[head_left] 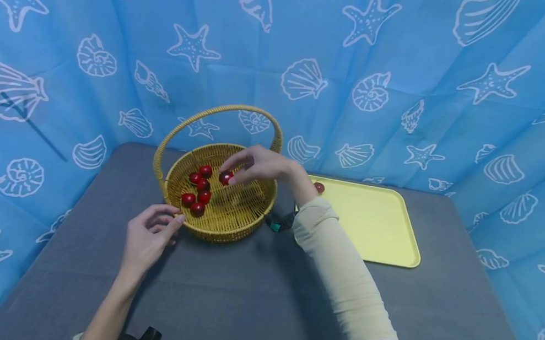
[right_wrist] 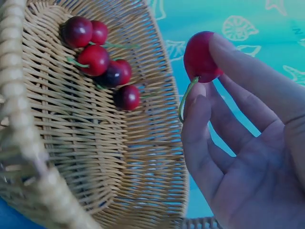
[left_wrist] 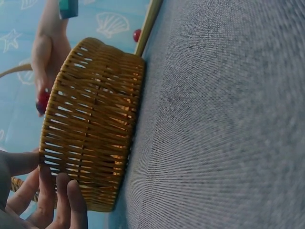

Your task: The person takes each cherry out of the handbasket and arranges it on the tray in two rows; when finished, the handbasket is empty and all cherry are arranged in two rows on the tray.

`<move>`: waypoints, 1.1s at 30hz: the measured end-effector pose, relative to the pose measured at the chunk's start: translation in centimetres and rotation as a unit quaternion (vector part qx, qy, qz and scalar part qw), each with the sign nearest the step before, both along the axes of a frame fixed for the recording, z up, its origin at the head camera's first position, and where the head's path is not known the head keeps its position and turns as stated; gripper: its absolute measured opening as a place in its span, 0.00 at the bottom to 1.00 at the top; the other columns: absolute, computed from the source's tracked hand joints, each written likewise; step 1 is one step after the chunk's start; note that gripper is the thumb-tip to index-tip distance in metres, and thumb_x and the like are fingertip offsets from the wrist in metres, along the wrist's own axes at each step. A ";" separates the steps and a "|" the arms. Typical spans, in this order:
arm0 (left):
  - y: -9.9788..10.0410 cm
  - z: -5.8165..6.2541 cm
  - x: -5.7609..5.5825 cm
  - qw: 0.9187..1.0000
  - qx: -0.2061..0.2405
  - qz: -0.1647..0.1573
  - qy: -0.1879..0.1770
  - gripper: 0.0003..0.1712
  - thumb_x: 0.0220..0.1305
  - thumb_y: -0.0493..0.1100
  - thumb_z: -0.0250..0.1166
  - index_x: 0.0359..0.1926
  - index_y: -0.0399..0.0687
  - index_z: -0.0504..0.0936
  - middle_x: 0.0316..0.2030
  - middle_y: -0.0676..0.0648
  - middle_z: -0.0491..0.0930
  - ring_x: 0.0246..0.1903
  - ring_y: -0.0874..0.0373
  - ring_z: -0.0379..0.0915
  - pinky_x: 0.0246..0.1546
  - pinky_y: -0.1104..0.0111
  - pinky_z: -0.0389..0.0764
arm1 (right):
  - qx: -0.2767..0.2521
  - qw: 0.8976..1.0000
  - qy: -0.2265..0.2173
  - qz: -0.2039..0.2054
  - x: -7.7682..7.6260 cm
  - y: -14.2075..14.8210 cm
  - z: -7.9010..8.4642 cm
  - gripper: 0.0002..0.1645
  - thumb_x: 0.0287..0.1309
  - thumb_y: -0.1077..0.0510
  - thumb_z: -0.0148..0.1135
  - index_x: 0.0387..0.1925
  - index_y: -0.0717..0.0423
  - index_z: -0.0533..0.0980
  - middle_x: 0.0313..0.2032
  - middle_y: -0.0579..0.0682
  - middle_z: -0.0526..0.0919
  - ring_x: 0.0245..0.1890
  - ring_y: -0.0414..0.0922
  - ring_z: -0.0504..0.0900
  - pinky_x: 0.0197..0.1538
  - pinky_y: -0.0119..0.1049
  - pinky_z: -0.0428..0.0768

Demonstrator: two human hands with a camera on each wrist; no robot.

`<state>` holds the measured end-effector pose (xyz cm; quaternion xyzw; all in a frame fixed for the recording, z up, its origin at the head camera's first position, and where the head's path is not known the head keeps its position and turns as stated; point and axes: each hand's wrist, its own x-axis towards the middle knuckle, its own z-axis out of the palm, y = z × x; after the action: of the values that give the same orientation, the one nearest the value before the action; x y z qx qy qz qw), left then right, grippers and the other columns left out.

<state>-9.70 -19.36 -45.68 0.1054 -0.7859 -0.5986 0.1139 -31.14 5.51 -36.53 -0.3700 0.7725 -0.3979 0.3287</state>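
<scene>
My right hand (head_left: 265,164) pinches a dark red cherry (right_wrist: 201,56) between thumb and fingers, and a thin green stem hangs from the fruit. In the head view this hand is over the round wicker basket (head_left: 220,235), whose tall handle arches at the back. Several more cherries (head_left: 203,184) lie grouped in the basket's left half, some with green stems visible in the right wrist view. At the basket's near left rim, my left hand (head_left: 148,234) grips the edge, thumb on one side and fingers along the outer weave (left_wrist: 95,119).
Right of the basket, a pale yellow tray (head_left: 371,225) rests on the grey cloth-covered table (head_left: 239,299). One cherry (head_left: 319,187) is at the tray's far left, partly hidden by my right arm. A blue curtain (head_left: 324,59) with shells and starfish hangs behind.
</scene>
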 end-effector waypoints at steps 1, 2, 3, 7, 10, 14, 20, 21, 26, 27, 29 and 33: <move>0.0 0.0 0.0 1.000 0.001 0.000 0.000 0.17 0.72 0.48 0.76 0.55 0.44 0.86 0.33 0.54 0.85 0.29 0.59 0.88 0.31 0.64 0.92 | -0.008 1.000 0.001 0.001 0.1 0.3 0.2 0.24 0.70 0.55 0.74 0.65 0.49 0.84 0.65 0.48 0.87 0.62 0.48 0.87 0.62 0.45 0.90; 0.0 0.0 0.0 1.000 0.001 -0.001 0.000 0.17 0.72 0.48 0.76 0.55 0.44 0.86 0.32 0.55 0.85 0.29 0.59 0.88 0.31 0.64 0.92 | -0.016 1.000 -0.002 0.001 0.2 0.7 0.5 0.24 0.70 0.56 0.74 0.65 0.50 0.84 0.64 0.48 0.87 0.61 0.49 0.88 0.61 0.46 0.91; 0.0 0.0 0.0 1.000 0.001 0.000 -0.001 0.18 0.72 0.48 0.76 0.55 0.44 0.86 0.32 0.56 0.85 0.29 0.59 0.87 0.30 0.65 0.92 | -0.023 1.000 -0.002 0.004 0.3 1.0 0.8 0.24 0.70 0.56 0.73 0.65 0.51 0.84 0.64 0.49 0.87 0.59 0.50 0.89 0.59 0.46 0.91; -0.2 -0.1 0.1 1.000 0.001 0.003 -0.001 0.17 0.72 0.47 0.76 0.55 0.44 0.86 0.31 0.56 0.85 0.28 0.59 0.87 0.30 0.64 0.92 | -0.041 0.999 0.003 0.009 0.6 2.3 1.9 0.24 0.70 0.58 0.74 0.65 0.53 0.84 0.62 0.50 0.88 0.55 0.47 0.89 0.58 0.43 0.91; -0.3 -0.1 0.1 1.000 0.004 0.003 -0.005 0.17 0.72 0.47 0.76 0.55 0.44 0.87 0.31 0.57 0.86 0.29 0.59 0.87 0.30 0.64 0.92 | -0.041 0.999 0.018 0.004 0.7 3.5 2.7 0.24 0.68 0.58 0.75 0.64 0.52 0.84 0.59 0.49 0.89 0.53 0.45 0.89 0.58 0.40 0.90; -0.3 -0.1 0.0 1.000 0.005 0.003 -0.018 0.18 0.71 0.48 0.76 0.55 0.45 0.86 0.32 0.56 0.86 0.30 0.59 0.88 0.31 0.64 0.92 | -0.037 0.998 0.045 -0.010 0.8 5.5 3.7 0.23 0.65 0.57 0.77 0.61 0.48 0.86 0.58 0.47 0.90 0.52 0.46 0.88 0.59 0.39 0.88; -0.2 0.0 -0.2 1.000 0.002 0.003 -0.026 0.19 0.71 0.49 0.76 0.56 0.46 0.86 0.35 0.51 0.87 0.30 0.59 0.88 0.32 0.64 0.93 | -0.044 0.996 0.063 -0.036 1.1 8.9 4.4 0.22 0.65 0.60 0.77 0.60 0.50 0.86 0.60 0.49 0.88 0.54 0.49 0.87 0.59 0.38 0.87; -0.2 0.0 -0.2 1.000 0.002 0.003 -0.026 0.19 0.71 0.49 0.76 0.56 0.46 0.86 0.35 0.50 0.87 0.30 0.60 0.88 0.32 0.64 0.93 | -0.041 0.996 0.060 -0.044 1.1 9.5 4.5 0.22 0.66 0.60 0.77 0.60 0.50 0.86 0.59 0.50 0.88 0.53 0.49 0.87 0.54 0.37 0.88; -0.1 0.0 -0.2 1.000 0.001 0.004 -0.023 0.18 0.71 0.49 0.76 0.56 0.46 0.86 0.35 0.51 0.87 0.30 0.60 0.88 0.32 0.64 0.92 | -0.027 0.994 0.045 -0.094 1.2 12.5 4.8 0.22 0.67 0.59 0.76 0.61 0.49 0.85 0.55 0.53 0.89 0.51 0.56 0.90 0.46 0.34 0.87; -0.1 0.0 -0.2 1.000 0.001 0.004 -0.022 0.18 0.71 0.49 0.76 0.56 0.46 0.86 0.34 0.51 0.87 0.30 0.60 0.88 0.31 0.64 0.92 | -0.024 0.993 0.042 -0.105 1.2 13.1 4.7 0.23 0.68 0.59 0.76 0.62 0.49 0.85 0.56 0.53 0.90 0.51 0.55 0.90 0.48 0.34 0.88; -0.1 0.0 -0.2 1.000 0.000 0.003 -0.021 0.18 0.71 0.48 0.76 0.56 0.46 0.86 0.34 0.51 0.87 0.30 0.60 0.88 0.31 0.64 0.92 | -0.020 0.991 0.040 -0.122 1.1 14.1 4.6 0.24 0.69 0.59 0.75 0.64 0.50 0.84 0.60 0.53 0.90 0.55 0.52 0.92 0.60 0.37 0.87; -0.1 0.0 -0.1 1.000 0.004 0.002 -0.008 0.17 0.71 0.46 0.76 0.54 0.44 0.87 0.33 0.50 0.87 0.29 0.59 0.88 0.31 0.64 0.92 | -0.003 0.987 0.053 -0.153 1.0 16.3 4.0 0.25 0.69 0.58 0.74 0.66 0.50 0.83 0.70 0.50 0.84 0.63 0.45 0.89 0.70 0.47 0.83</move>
<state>-9.79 -19.46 -45.67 0.1118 -0.7840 -0.6009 0.1084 -30.13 21.77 -32.50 -0.2689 0.8351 -0.4255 0.2219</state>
